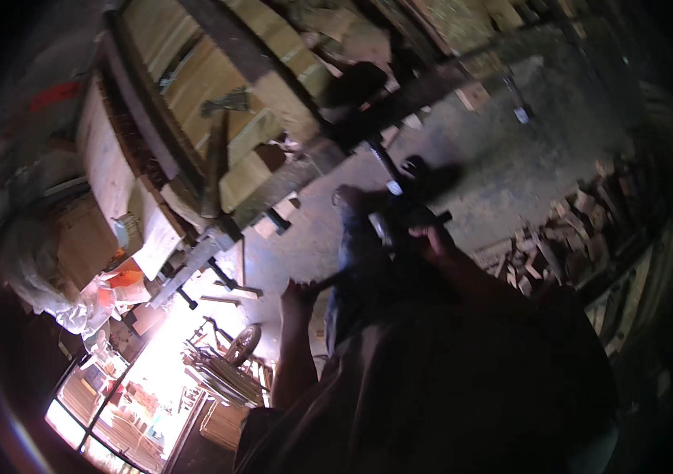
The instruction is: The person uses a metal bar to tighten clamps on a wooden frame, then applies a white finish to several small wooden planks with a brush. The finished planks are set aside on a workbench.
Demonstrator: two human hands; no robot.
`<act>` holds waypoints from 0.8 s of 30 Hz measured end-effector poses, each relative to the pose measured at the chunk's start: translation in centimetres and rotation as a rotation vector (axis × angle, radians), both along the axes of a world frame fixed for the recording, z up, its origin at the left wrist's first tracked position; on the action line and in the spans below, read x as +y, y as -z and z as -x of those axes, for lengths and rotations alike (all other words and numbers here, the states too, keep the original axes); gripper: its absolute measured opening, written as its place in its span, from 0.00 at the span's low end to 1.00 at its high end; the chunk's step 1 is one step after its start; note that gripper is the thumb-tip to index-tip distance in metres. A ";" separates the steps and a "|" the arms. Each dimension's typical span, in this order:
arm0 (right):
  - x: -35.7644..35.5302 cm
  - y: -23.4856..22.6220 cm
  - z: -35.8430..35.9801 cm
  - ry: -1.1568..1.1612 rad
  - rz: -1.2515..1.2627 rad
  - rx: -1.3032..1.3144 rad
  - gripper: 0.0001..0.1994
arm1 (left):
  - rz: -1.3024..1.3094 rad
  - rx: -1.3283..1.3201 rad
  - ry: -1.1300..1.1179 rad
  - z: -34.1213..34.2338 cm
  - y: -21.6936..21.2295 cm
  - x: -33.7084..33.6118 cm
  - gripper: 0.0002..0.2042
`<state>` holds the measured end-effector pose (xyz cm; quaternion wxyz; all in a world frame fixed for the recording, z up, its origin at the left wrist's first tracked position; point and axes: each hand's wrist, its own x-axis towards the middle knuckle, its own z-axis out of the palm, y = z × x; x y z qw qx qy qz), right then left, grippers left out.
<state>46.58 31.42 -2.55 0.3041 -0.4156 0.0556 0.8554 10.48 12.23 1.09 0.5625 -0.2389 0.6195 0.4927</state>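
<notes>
My left hand [297, 300] is closed round one end of a long dark bar [330, 281] in front of my body. My right hand [433, 242] grips its other, thicker end, where a short crosspiece [444, 216] sticks out; it looks like a bar clamp, but deep shadow hides its shape. Ahead of my hands, light wooden boards [261, 35] lie in a dark frame [281, 186]. Clamp screws [277, 220] project from its near edge. A hatchet-like tool [218, 142] rests on the boards. Both hands are apart from the frame.
Wood offcuts [569, 237] are heaped on the right. The grey floor [502, 158] shows past my shoes. At lower left, a bright doorway [154, 371] has a wheel [244, 344] and stacked slats [222, 375] beside it. Cardboard [87, 241] and plastic wrapping [36, 284] lie at left.
</notes>
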 end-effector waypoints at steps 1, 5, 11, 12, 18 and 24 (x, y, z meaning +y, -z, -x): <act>0.2 0.5 -1.9 -0.017 0.027 0.001 0.09 | -0.001 -0.081 -0.146 -1.7 0.1 1.2 0.13; 3.8 -0.9 -4.2 -0.053 0.011 -0.229 0.12 | 0.394 0.225 0.703 -4.7 -0.3 7.9 0.16; 7.4 -3.1 -3.1 -0.112 -0.030 -0.425 0.14 | 0.342 0.317 1.168 -5.2 5.9 8.8 0.17; 7.7 -3.2 -2.9 -0.123 -0.032 -0.435 0.16 | 0.319 0.353 1.322 -5.2 6.5 8.7 0.18; 7.6 -1.1 -3.2 -0.070 -0.018 -0.374 0.18 | 0.249 0.601 1.946 -5.8 3.9 12.2 0.15; 7.0 -3.3 -2.9 -0.183 -0.039 -0.525 0.15 | 0.233 0.834 2.109 -5.8 0.7 11.0 0.10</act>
